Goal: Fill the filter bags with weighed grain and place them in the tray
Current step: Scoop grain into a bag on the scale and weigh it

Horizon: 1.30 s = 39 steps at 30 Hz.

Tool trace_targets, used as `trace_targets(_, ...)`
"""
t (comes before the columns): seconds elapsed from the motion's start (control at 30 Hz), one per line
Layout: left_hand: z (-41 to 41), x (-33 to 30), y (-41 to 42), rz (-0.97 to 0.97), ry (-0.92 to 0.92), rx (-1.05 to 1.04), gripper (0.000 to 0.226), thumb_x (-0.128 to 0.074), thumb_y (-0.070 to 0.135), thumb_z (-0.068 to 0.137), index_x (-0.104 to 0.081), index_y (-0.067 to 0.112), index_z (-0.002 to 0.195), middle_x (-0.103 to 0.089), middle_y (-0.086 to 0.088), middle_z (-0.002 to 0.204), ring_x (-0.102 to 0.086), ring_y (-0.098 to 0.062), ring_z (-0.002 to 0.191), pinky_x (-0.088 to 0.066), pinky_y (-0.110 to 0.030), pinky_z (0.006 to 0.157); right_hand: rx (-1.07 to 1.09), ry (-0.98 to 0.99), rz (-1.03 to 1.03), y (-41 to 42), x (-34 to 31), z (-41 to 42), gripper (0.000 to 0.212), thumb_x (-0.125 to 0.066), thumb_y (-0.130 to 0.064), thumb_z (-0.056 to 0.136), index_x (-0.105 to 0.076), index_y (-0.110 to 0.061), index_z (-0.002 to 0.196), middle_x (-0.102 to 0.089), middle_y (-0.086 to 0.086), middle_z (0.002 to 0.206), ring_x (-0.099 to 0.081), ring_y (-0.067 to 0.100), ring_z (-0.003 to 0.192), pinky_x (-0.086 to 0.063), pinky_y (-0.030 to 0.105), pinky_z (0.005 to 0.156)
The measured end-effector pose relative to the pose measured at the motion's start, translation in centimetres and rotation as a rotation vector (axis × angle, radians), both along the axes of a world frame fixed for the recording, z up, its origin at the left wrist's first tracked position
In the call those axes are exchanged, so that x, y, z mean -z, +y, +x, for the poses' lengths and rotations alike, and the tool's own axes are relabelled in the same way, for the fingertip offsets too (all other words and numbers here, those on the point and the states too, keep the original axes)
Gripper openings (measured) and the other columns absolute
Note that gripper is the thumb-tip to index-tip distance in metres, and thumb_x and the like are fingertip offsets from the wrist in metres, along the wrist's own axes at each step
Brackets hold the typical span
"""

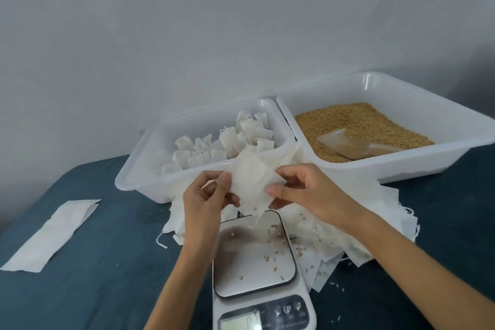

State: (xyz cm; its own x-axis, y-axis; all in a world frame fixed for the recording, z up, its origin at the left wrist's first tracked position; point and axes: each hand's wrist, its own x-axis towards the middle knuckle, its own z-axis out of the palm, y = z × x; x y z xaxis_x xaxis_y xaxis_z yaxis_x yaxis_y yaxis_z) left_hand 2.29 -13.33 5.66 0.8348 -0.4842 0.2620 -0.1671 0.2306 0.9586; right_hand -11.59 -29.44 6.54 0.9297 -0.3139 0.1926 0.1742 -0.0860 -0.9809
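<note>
Now I pinch the empty white paper filter bag [251, 182] with my left hand [206, 197] at nine o'clock and my right hand [297, 190] at three — above the grey digital scale [254, 257]. I should ease its mouth apart gently; thin paper probably tears.

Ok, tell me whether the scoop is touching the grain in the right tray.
Touching. The head view shows the scoop lying in the grain, its blade partly sunk in the kernels inside the right tray.
</note>
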Motion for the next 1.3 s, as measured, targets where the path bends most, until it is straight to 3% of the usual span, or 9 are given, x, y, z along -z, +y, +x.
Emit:
trace_targets(0.17, -0.8, 0.4, -0.2, 0.052, 0.013, -0.07, 0.007, -0.067, 0.009, 0.099, -0.062, 0.004, 0.099, -0.073, -0.009, 0.081, -0.066, -0.021, 0.069, -0.058, -0.027, 0.067, 0.08, -0.061, 0.067, 0.4, 0.4, 0.1, 0.015, -0.072, -0.008, 0.091, -0.074, -0.005, 0.106, -0.077, 0.017, 0.093, -0.074, 0.027, 0.081, -0.06, 0.028, 0.075)
trace_targets(0.27, -1.4, 0.5, -0.2, 0.146, -0.281, -0.243, 0.026, -0.075, 0.009, 0.092, -0.06, 0.027, 0.106, -0.066, 0.009, 0.097, -0.059, -0.011, 0.076, -0.052, -0.022, 0.072, 0.137, -0.08, 0.048, 0.8, 0.8, 0.5, 0.011, -0.074, -0.008, 0.089, -0.074, -0.005, 0.099, -0.077, 0.017, 0.088, -0.074, 0.034, 0.08, -0.062, 0.032, 0.075)
trace_targets(0.37, -2.1, 0.3, -0.1, 0.1, -0.481, -0.076, 0.014, -0.078, 0.021, 0.09, -0.067, 0.027, 0.094, -0.066, 0.007, 0.087, -0.058, -0.016, 0.073, -0.054, -0.033, 0.071, 0.188, -0.095, 0.037, 1.1, 0.9, 0.7, 0.02, -0.079, -0.015, 0.083, -0.069, -0.002, 0.095, -0.075, 0.014, 0.079, -0.072, 0.029, 0.07, -0.059, 0.028, 0.068)
trace_targets(0.53, -3.2, 0.6, -0.3, 0.204, -0.444, 0.22, 0.013, -0.085, 0.03, 0.085, -0.072, 0.027, 0.084, -0.073, 0.003, 0.084, -0.067, -0.019, 0.075, -0.057, -0.032, 0.077, 0.198, -0.178, 0.078, 1.3, 0.7, 0.4, 0.032, -0.077, -0.022, 0.08, -0.051, -0.005, 0.089, -0.064, 0.004, 0.064, -0.062, 0.018, 0.063, -0.053, 0.023, 0.066)
trace_targets(0.9, -3.0, 0.4, -0.3, 0.131, -0.236, 0.349, 0.021, -0.067, 0.023, 0.101, -0.076, 0.008, 0.088, -0.073, -0.014, 0.085, -0.063, -0.019, 0.071, -0.054, -0.03, 0.074, 0.156, -0.247, 0.107, 1.8, 0.4, 0.1, 0.026, -0.071, -0.01, 0.087, -0.047, -0.006, 0.082, -0.063, 0.006, 0.066, -0.06, 0.016, 0.065, -0.051, 0.023, 0.066)
trace_targets(0.97, -2.8, 0.4, -0.4, 0.119, -0.211, 0.305, 0.022, -0.064, 0.019, 0.101, -0.075, 0.01, 0.084, -0.07, -0.008, 0.077, -0.062, -0.018, 0.069, -0.054, -0.031, 0.072, 0.173, -0.253, 0.008, 1.8, 0.5, 0.1, 0.021, -0.071, -0.004, 0.091, -0.05, -0.005, 0.086, -0.062, 0.011, 0.07, -0.062, 0.017, 0.068, -0.052, 0.023, 0.069)
trace_targets(1.13, -2.2, 0.7, -0.5, 0.098, -0.205, 0.145, 0.021, -0.065, 0.014, 0.098, -0.07, 0.014, 0.078, -0.063, 0.003, 0.067, -0.062, -0.014, 0.065, -0.052, -0.028, 0.068, 0.367, -0.262, -0.679, 2.1, 1.9, 0.4, 0.02, -0.065, 0.001, 0.094, -0.074, -0.016, 0.1, -0.066, -0.005, 0.086, -0.064, 0.013, 0.082, -0.052, 0.027, 0.076)
trace_targets(1.23, -2.8, 0.8, -0.6, 0.107, -0.231, 0.156, 0.021, -0.064, 0.012, 0.1, -0.07, 0.013, 0.079, -0.066, 0.003, 0.069, -0.063, -0.011, 0.066, -0.051, -0.02, 0.068, 0.49, -0.201, -0.784, 2.2, 2.4, 0.5, 0.02, -0.068, -0.005, 0.093, -0.077, -0.014, 0.108, -0.062, -0.005, 0.091, -0.062, 0.009, 0.083, -0.051, 0.026, 0.077)
trace_targets(1.3, -3.3, 0.9, -0.6, 0.134, -0.269, 0.179, 0.021, -0.065, 0.013, 0.101, -0.07, 0.016, 0.081, -0.067, 0.005, 0.072, -0.063, -0.01, 0.069, -0.052, -0.02, 0.07, 0.483, -0.166, -0.665, 2.3, 2.2, 0.5, 0.013, -0.067, -0.018, 0.096, -0.078, -0.018, 0.103, -0.063, -0.006, 0.097, -0.064, 0.01, 0.09, -0.052, 0.024, 0.08)
